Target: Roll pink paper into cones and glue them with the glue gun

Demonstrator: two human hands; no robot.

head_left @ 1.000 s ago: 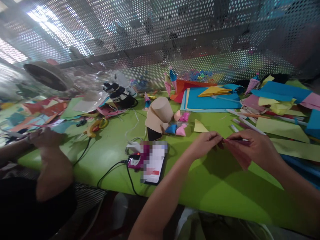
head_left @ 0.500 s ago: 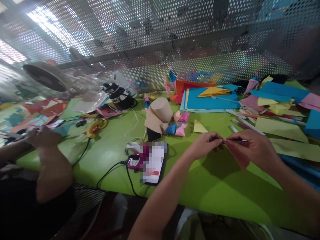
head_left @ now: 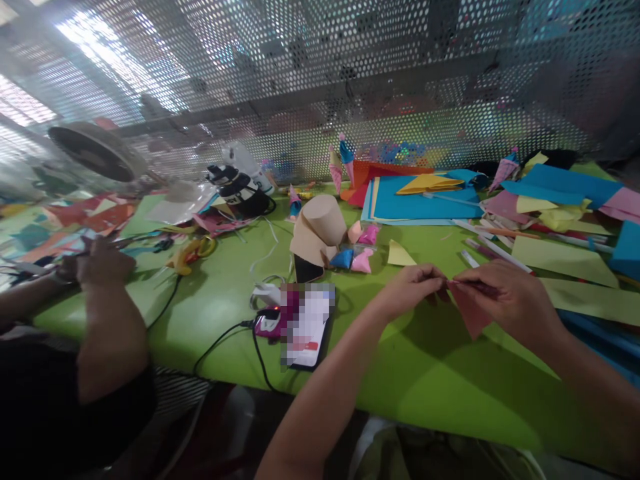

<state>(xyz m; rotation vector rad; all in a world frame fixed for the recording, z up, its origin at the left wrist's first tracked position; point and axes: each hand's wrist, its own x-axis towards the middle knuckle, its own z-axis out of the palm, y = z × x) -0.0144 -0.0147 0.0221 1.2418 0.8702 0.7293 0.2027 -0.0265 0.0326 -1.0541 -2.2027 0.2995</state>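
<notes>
Our left hand (head_left: 417, 290) pinches one tip of the pink paper (head_left: 470, 312) between thumb and forefinger, and our right hand (head_left: 505, 293) grips its upper edge with closed fingers. The paper's loose point now hangs more directly below our fingertips and shows a broader face; half a second ago it slanted further right. Just beyond our left fingers lies a pale yellow scrap (head_left: 400, 253); the pens (head_left: 505, 253) lie close beyond our right fingers, with pale green strips (head_left: 565, 259) to their right. Left of our fingers, past our left forearm, is the smartphone (head_left: 307, 327). Small colored packets (head_left: 361, 260) and a tan paper roll (head_left: 324, 220) sit farther left and beyond. Behind them are blue sheets (head_left: 425, 200). Far left, a co-worker's hands (head_left: 103, 263) have shifted, fingers now raised.
</notes>
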